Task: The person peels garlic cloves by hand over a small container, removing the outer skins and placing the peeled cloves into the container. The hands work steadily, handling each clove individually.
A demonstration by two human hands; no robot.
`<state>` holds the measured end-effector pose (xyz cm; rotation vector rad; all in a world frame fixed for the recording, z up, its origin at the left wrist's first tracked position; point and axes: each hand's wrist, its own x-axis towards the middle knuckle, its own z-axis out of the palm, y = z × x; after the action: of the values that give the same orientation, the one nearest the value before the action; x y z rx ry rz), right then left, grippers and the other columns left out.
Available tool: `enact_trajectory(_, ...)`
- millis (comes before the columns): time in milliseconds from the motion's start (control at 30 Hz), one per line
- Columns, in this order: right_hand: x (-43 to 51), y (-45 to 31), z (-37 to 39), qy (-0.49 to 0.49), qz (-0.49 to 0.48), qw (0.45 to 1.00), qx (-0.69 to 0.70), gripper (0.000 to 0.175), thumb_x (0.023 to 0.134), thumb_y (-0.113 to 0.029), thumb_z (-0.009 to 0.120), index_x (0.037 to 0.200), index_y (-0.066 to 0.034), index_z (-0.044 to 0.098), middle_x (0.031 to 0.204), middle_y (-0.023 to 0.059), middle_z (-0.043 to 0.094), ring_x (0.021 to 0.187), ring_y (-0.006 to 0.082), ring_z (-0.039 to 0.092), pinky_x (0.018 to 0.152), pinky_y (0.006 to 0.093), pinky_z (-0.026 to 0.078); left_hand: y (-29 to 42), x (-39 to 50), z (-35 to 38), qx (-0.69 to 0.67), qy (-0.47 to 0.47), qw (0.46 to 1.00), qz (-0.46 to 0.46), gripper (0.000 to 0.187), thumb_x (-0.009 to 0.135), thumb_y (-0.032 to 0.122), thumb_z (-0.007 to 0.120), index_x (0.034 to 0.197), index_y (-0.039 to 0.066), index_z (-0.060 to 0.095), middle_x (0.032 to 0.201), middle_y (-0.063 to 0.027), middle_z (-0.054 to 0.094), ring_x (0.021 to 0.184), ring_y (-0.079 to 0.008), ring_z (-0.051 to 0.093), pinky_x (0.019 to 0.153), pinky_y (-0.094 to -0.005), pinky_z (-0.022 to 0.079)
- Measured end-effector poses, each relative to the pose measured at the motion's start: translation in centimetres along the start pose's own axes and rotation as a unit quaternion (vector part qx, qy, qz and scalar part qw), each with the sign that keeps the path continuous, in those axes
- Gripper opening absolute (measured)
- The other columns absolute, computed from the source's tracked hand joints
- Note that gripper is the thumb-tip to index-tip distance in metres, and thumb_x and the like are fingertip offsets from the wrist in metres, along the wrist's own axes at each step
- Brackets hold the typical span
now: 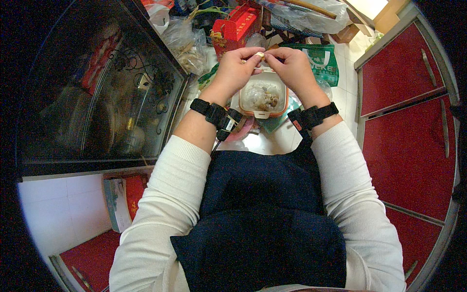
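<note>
Between finger and thumb of my left hand [237,69] is a small pale piece [259,54], which looks like a garlic clove. The fingertips of my right hand [292,65] pinch at its right end. Both hands are raised over a square, cream-coloured bin [261,114] with an orange outer rim and tab handles. Inside the bin lie crumpled clear plastic [255,95] and brownish scraps [270,101]. Black straps with small devices circle both my wrists.
A red carton [237,29] and a clear bag of dry scraps [186,47] stand beyond the bin. A green bag [326,67] with writing lies right on the tiled floor. Red cabinets [408,146] flank me on the right, a dark glass-fronted door [109,84] on the left.
</note>
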<state>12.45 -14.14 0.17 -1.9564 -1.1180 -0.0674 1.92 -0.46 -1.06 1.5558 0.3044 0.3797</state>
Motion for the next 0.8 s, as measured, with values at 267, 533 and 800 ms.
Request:
enact_trajectory(267, -0.15, -0.64, -0.7, -0.023, 0.03, 0.999, 0.04, 0.024, 0.089, -0.022, 0.07, 0.098, 0.0004, 0.074, 0.083, 0.0122, 0.074, 0.073, 0.0125, 0.068, 0.067, 0.0272, 0.053, -0.36, 0.14, -0.21, 0.031, -0.011, 0.998, 0.057, 0.022, 0.096, 0.01, 0.061, 0.113, -0.001, 0.069, 0.097, -0.0058, 0.069, 0.078, -0.0109, 0.065, 0.07, -0.024, 0.055)
enact_trajectory(533, -0.18, -0.48, -0.51, -0.012, 0.011, 1.0, 0.019, 0.023, 0.088, -0.019, 0.07, 0.099, 0.0003, 0.074, 0.085, 0.0128, 0.074, 0.073, 0.0127, 0.069, 0.068, 0.027, 0.054, -0.46, 0.29, -0.42, 0.109, -0.012, 0.988, 0.112, 0.02, 0.096, 0.01, 0.06, 0.112, 0.001, 0.07, 0.095, -0.0042, 0.066, 0.078, -0.0117, 0.064, 0.071, -0.0252, 0.054)
enact_trajectory(800, -0.24, -0.77, -0.4, 0.01, -0.014, 1.0, 0.015, 0.023, 0.088, -0.02, 0.07, 0.098, 0.0006, 0.074, 0.083, 0.0137, 0.074, 0.071, 0.015, 0.07, 0.066, 0.0276, 0.054, -0.19, 0.18, -0.31, 0.109, -0.011, 0.988, 0.109, 0.02, 0.096, 0.009, 0.06, 0.112, 0.001, 0.069, 0.094, -0.0053, 0.067, 0.081, -0.0131, 0.064, 0.073, -0.0265, 0.054)
